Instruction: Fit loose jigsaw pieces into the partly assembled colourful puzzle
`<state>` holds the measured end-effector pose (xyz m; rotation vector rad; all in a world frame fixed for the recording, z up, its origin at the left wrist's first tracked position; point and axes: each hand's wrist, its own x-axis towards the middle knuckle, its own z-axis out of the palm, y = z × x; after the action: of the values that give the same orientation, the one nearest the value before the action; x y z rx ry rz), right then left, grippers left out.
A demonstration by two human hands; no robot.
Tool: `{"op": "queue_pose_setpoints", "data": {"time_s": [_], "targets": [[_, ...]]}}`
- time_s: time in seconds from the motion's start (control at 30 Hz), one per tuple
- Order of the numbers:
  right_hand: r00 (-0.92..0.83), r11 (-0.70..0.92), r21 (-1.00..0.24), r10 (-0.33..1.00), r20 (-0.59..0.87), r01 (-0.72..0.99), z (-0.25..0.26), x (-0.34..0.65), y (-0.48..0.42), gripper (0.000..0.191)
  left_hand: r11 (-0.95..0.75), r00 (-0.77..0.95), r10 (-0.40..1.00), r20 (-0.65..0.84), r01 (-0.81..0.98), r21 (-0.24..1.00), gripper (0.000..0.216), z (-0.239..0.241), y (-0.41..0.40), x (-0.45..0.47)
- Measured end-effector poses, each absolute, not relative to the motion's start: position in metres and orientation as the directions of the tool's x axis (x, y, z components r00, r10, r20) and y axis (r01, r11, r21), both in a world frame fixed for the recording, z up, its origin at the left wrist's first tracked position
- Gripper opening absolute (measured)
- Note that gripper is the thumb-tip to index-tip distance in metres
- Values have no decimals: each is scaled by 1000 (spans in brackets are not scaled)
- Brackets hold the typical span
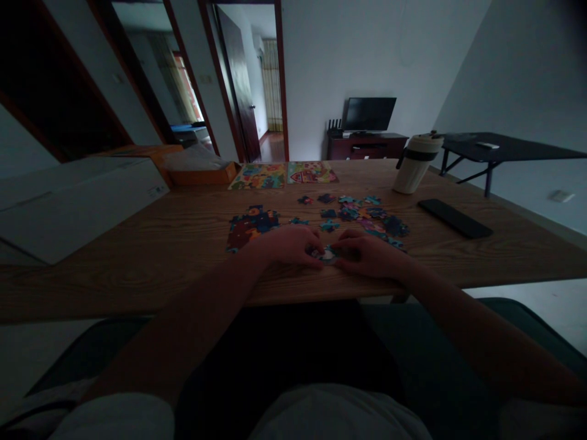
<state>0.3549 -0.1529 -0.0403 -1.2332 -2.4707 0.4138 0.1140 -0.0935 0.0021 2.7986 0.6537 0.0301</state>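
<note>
Two hands meet near tabletop (137, 244) front edge: left hand (288, 244), right hand (372, 255), each grip pinched on piece (326, 253). Risk: slip sends piece off edge; dim light masks misfit.

At the frame's centre, the left hand (288, 244) and right hand (367, 253) meet fingertip to fingertip over a pale puzzle piece (326, 254) near the wooden table's (137, 256) front edge; grip unclear. A joined puzzle section (250, 225) lies just above left, loose pieces (367, 214) above right, and a tumbler (415, 162) further up right.
</note>
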Motion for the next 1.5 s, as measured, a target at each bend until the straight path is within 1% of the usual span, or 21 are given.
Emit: {"op": "queue_pose_setpoints", "data": {"time_s": [0.17,0.27,0.37,0.43,0.5,0.53,0.57,0.6,0.67,0.7,0.77,0.87,0.97,1.03,1.13,1.2,1.27,1.37,1.5], "targets": [[-562,575,-404,811,165,711,-38,355,-154,38,-878,916,401,-33,394,270,22,2,-95,113],[-574,590,-398,801,172,703,-38,355,-154,38,-888,923,385,-27,378,261,24,1,-97,113],[-576,596,-404,796,184,694,-39,355,-154,37,-878,921,388,-39,382,288,26,3,-90,107],[-571,592,-415,799,188,691,-40,355,-153,37,-840,879,477,16,451,301,32,6,-76,97],[-566,587,-424,802,190,690,-41,356,-153,37,-747,734,657,174,602,282,39,8,-57,83],[-567,587,-426,802,189,689,-41,356,-152,37,-688,654,725,215,675,268,41,7,-47,75],[-567,586,-427,802,186,689,-41,356,-152,38,-646,601,763,238,721,251,42,6,-38,69],[-566,585,-428,803,185,689,-41,356,-152,38,-619,573,784,239,751,230,43,3,-31,64],[-561,578,-428,808,180,695,-42,356,-152,39,-559,535,829,167,808,187,47,-5,-22,61],[-558,573,-427,811,176,699,-42,356,-152,40,-554,540,832,127,815,168,51,-9,-21,62],[-557,571,-419,813,168,706,-42,355,-152,39,-584,581,811,69,800,137,55,-15,-24,70],[-563,578,-408,809,168,707,-43,355,-153,38,-655,657,754,25,746,120,53,-17,-32,81],[-567,580,-417,806,168,700,-42,355,-153,38,-680,682,731,24,726,104,51,-15,-36,84],[-570,585,-418,803,176,695,-42,355,-153,39,-685,685,727,49,719,113,54,-14,-36,83],[-571,593,-406,799,189,696,-41,355,-154,38,-681,682,727,79,702,211,62,-12,-40,84],[-573,595,-405,797,189,694,-40,355,-154,37,-676,688,721,79,674,296,65,-11,-47,88],[-574,597,-417,795,195,686,-40,355,-154,36,-687,713,697,77,634,355,67,-8,-56,94],[-559,587,-436,803,208,682,-40,355,-154,36,-739,761,639,109,568,361,59,-7,-66,104],[-532,562,-428,823,202,707,-41,355,-155,29,-798,806,578,125,528,289,46,-14,-67,111]]}}
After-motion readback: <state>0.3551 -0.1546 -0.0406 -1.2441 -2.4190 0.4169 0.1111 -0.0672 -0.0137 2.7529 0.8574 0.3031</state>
